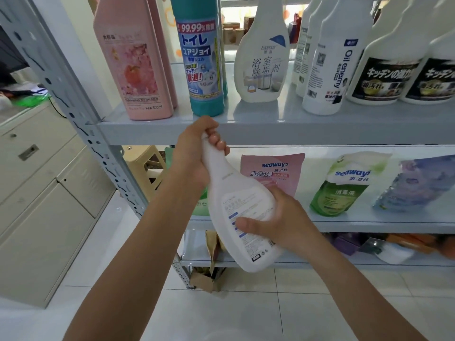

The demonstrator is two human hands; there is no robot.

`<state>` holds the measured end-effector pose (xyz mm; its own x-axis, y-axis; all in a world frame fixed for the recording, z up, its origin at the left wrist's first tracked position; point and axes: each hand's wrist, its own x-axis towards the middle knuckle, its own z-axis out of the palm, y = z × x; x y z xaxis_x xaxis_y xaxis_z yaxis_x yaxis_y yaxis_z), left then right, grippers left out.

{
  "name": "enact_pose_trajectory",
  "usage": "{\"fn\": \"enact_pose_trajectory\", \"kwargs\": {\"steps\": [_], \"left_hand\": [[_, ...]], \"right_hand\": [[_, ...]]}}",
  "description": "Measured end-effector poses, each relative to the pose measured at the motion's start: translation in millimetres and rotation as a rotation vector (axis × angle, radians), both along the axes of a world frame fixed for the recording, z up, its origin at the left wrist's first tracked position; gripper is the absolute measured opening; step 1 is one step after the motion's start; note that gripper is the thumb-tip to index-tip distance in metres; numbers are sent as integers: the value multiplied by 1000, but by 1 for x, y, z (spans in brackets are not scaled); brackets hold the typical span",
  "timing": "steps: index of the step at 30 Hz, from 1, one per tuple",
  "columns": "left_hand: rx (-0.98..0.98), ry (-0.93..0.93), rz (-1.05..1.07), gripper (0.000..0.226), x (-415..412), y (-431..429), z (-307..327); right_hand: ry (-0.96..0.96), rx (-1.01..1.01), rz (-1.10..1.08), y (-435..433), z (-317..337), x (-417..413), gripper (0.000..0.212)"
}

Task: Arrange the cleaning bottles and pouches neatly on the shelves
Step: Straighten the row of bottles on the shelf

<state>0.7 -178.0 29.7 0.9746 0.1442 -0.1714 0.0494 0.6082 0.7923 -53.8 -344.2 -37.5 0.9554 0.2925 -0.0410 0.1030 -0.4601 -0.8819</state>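
I hold a white cleaning bottle tilted in front of the grey shelf unit, back label toward me. My left hand grips its neck just below the upper shelf edge. My right hand wraps round its wide body. On the upper shelf stand a pink bottle, a teal toilet-gel bottle, a white bathroom-cleaner bottle and several white spray bottles. The middle shelf carries a pink pouch, a green pouch and a bluish pouch.
A beige metal cabinet stands at the left beside the perforated shelf post. A torn cardboard box sits by the shelf's foot on the white tiled floor. Mixed packets lie on the lowest shelf.
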Motion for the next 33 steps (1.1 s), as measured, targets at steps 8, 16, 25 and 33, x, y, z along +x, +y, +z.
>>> {"fn": "enact_pose_trajectory", "kwargs": {"steps": [8, 16, 25, 33], "left_hand": [[-4, -402, -240, 41, -10, -4, 14], [117, -328, -161, 42, -11, -7, 23], [230, -260, 71, 22, -11, -17, 27], [342, -580, -275, 30, -15, 3, 14]], "right_hand": [[385, 554, 299, -23, 1, 13, 66], [212, 558, 152, -12, -2, -3, 45], [-161, 242, -97, -10, 2, -6, 42], [-155, 356, -176, -25, -4, -3, 41]]}}
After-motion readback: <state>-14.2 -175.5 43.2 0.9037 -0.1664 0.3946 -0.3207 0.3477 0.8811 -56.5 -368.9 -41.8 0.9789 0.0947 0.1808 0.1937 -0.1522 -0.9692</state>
